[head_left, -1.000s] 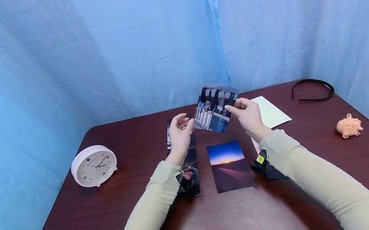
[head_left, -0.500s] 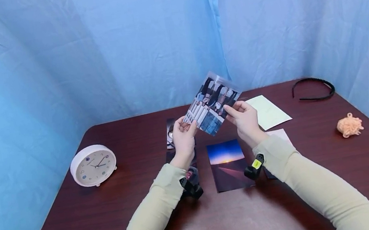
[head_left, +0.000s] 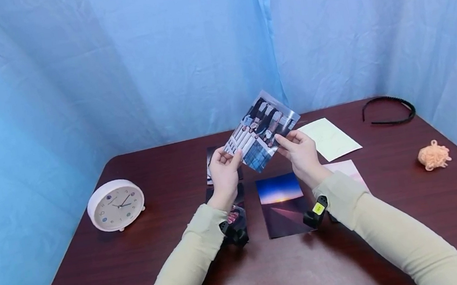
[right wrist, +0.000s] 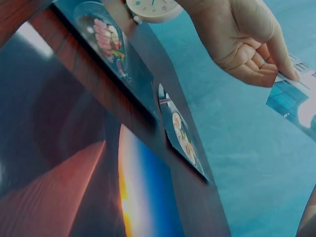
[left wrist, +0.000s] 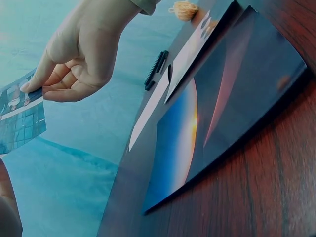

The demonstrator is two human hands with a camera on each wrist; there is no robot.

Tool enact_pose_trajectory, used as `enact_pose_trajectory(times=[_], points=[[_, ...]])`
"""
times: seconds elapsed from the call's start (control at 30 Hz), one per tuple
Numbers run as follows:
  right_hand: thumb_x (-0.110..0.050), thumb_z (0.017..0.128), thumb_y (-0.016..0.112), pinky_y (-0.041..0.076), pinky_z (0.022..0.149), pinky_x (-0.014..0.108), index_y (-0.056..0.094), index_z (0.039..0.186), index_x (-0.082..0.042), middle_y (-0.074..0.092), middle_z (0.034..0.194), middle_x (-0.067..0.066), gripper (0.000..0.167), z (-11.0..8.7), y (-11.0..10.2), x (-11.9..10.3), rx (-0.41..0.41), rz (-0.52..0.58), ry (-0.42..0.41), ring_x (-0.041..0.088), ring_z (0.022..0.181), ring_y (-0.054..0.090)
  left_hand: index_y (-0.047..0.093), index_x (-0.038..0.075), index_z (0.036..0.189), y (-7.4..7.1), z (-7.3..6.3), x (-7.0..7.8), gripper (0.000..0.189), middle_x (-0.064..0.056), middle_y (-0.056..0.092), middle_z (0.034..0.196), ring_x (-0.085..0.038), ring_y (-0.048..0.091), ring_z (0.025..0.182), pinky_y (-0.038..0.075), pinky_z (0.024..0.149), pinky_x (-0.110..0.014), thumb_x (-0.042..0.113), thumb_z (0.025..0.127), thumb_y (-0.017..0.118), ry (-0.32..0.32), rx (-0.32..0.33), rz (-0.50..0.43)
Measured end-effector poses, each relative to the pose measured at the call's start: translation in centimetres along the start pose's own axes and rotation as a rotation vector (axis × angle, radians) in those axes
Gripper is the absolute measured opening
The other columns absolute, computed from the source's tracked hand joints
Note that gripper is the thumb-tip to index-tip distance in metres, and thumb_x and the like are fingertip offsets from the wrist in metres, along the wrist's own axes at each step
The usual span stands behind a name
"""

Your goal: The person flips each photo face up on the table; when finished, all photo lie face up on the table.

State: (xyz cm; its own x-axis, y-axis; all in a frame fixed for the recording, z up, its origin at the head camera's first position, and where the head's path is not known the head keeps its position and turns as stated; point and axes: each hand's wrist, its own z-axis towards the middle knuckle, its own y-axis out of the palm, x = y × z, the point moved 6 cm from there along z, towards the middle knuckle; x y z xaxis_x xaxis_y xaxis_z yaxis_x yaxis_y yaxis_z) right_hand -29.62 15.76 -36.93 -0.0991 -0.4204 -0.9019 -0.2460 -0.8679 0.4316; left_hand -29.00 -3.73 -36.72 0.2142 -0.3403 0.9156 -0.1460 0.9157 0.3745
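Note:
Raised above the table, a glossy photo print (head_left: 262,129) shows a group of people lying sideways in the picture. My left hand (head_left: 225,174) pinches its left corner between thumb and fingers. The lower right edge is pinched by my right hand (head_left: 303,154), thumb on the front. A sunset photo (head_left: 280,200) lies flat below the hands. Under the left forearm is a photo of a plate of food (right wrist: 106,42), with a second food photo (right wrist: 181,136) beyond it, partly hidden by the left hand. A pale pinkish photo (head_left: 349,172) lies partly behind my right sleeve.
A pale yellow-green sheet (head_left: 331,138) lies at the back right. Farther right are a black headband (head_left: 394,120) and a peach yarn-like ornament (head_left: 434,155). A white round clock (head_left: 116,206) stands at the left. Blue curtains (head_left: 193,61) hang behind the table.
My left hand was beside the photo print without gripping it, then took hold of its left corner. The print has turned clockwise. Over the last half second it has lowered slightly.

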Motion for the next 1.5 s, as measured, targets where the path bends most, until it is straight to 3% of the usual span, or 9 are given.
enact_pose_trajectory(times=[0.2, 0.37, 0.5, 0.67, 0.9, 1.1, 1.23, 1.4, 1.5], points=[[-0.014, 0.087, 0.068, 0.054, 0.071, 0.019, 0.062, 0.086, -0.017, 0.065, 0.084, -0.007, 0.006, 0.1, -0.9, -0.2, -0.087, -0.018, 0.028, 0.005, 0.074, 0.063, 0.055, 0.0, 0.095, -0.7, -0.1, 0.2, 0.017, 0.001, 0.051, 0.073, -0.005, 0.054, 0.065, 0.051, 0.063, -0.018, -0.006, 0.083, 0.066, 0.029, -0.024, 0.106], [-0.015, 0.088, 0.066, 0.054, 0.073, 0.02, 0.061, 0.082, -0.018, 0.062, 0.083, -0.008, 0.009, 0.3, -2.0, -1.0, -0.143, -0.001, 0.011, 0.004, 0.074, 0.062, 0.056, -0.004, 0.1, -1.4, -0.2, 0.5, 0.02, 0.002, 0.051, 0.075, -0.005, 0.054, 0.067, 0.05, 0.064, -0.016, -0.004, 0.083, 0.067, 0.06, -0.051, 0.209], [-0.012, 0.088, 0.066, 0.054, 0.071, 0.019, 0.063, 0.082, -0.019, 0.062, 0.079, -0.008, 0.01, 0.6, -2.8, -1.6, -0.163, -0.026, -0.008, 0.002, 0.072, 0.061, 0.056, -0.006, 0.102, -1.9, -0.2, 0.8, 0.024, 0.003, 0.051, 0.075, -0.004, 0.053, 0.066, 0.05, 0.064, -0.015, -0.007, 0.082, 0.068, 0.08, -0.068, 0.22], [-0.015, 0.09, 0.065, 0.054, 0.072, 0.018, 0.061, 0.095, -0.014, 0.061, 0.083, -0.007, 0.006, 0.9, -3.5, -2.0, -0.241, -0.212, -0.045, 0.002, 0.076, 0.061, 0.056, -0.006, 0.102, -2.3, -0.1, 1.1, 0.025, 0.004, 0.051, 0.074, -0.003, 0.054, 0.066, 0.049, 0.064, -0.014, -0.008, 0.08, 0.068, 0.085, -0.097, 0.23], [-0.023, 0.09, 0.065, 0.053, 0.073, 0.017, 0.058, 0.103, -0.02, 0.059, 0.088, -0.012, 0.015, 1.2, -4.1, -2.8, -0.33, -0.566, -0.161, 0.0, 0.082, 0.06, 0.057, -0.006, 0.105, -2.8, -0.2, 2.4, 0.028, 0.006, 0.055, 0.074, -0.001, 0.054, 0.067, 0.048, 0.065, -0.015, -0.002, 0.081, 0.07, 0.176, -0.183, 0.375], [-0.026, 0.089, 0.066, 0.053, 0.074, 0.017, 0.055, 0.117, -0.005, 0.061, 0.097, -0.003, 0.036, 0.8, -3.5, -3.7, -0.387, -0.765, -0.276, 0.0, 0.084, 0.061, 0.058, -0.003, 0.107, -3.4, -0.4, 3.3, 0.028, -0.003, 0.058, 0.078, -0.002, 0.055, 0.068, 0.049, 0.07, -0.017, 0.003, 0.082, 0.071, 0.217, -0.24, 0.517], [-0.027, 0.089, 0.067, 0.049, 0.076, 0.016, 0.053, 0.123, -0.005, 0.062, 0.105, 0.007, 0.043, 0.5, -2.8, -4.0, -0.411, -0.892, -0.298, 0.004, 0.089, 0.06, 0.059, -0.003, 0.11, -3.5, -0.6, 3.4, 0.031, -0.013, 0.06, 0.081, -0.003, 0.055, 0.067, 0.052, 0.065, -0.021, 0.003, 0.082, 0.072, 0.224, -0.285, 0.57], [-0.025, 0.089, 0.066, 0.051, 0.08, 0.026, 0.052, 0.129, -0.009, 0.059, 0.111, 0.012, 0.045, -0.1, -2.0, -4.1, -0.442, -0.965, -0.296, 0.019, 0.097, 0.06, 0.059, -0.004, 0.113, -2.7, -2.1, 5.1, 0.032, -0.021, 0.062, 0.082, -0.022, 0.061, 0.065, 0.056, 0.06, -0.032, 0.001, 0.083, 0.07, 0.23, -0.356, 0.619], [-0.022, 0.09, 0.066, 0.051, 0.081, 0.032, 0.053, 0.128, -0.009, 0.06, 0.111, 0.012, 0.043, -0.2, -1.8, -4.3, -0.46, -0.989, -0.308, 0.024, 0.099, 0.06, 0.06, -0.006, 0.113, -2.1, -3.2, 6.3, 0.032, -0.022, 0.062, 0.081, -0.032, 0.06, 0.064, 0.053, 0.061, -0.026, 0.0, 0.083, 0.069, 0.254, -0.392, 0.646]])
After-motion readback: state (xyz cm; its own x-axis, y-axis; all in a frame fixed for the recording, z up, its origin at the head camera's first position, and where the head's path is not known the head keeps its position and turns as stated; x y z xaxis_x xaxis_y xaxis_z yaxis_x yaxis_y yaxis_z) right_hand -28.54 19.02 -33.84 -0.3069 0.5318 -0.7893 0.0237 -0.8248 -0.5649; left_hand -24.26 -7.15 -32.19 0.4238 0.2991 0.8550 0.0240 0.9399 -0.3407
